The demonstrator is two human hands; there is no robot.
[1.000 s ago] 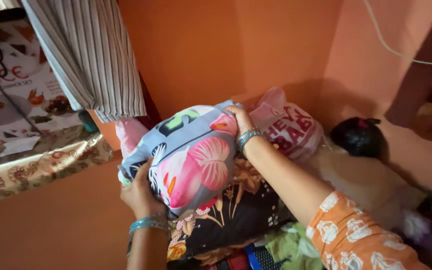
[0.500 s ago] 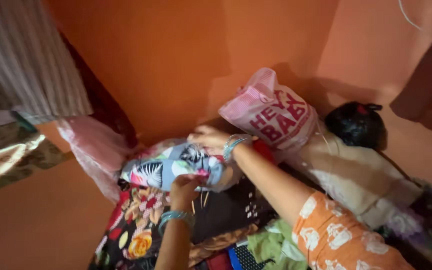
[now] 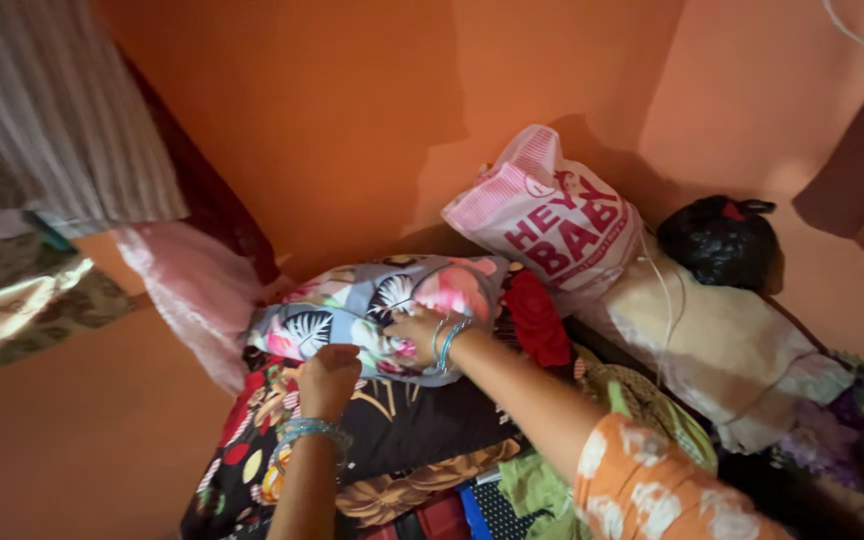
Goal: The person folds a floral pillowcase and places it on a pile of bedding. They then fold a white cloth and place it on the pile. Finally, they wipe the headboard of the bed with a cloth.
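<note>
The flowery pillow [image 3: 372,310] lies under both hands. The left hand [image 3: 329,380] grips its near edge. The right hand [image 3: 414,335] presses flat on top, beside the pink bag [image 3: 542,215].

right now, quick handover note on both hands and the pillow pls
Left hand: fingers closed on the near edge of the floral pillow.
Right hand: pressed flat on top of the pillow.
Pillow lies on the dark floral bedding at the orange wall, beside a pink plastic bag.
Done: pillow set down on the stack.
Left: letting go; both hands are on it.
</note>
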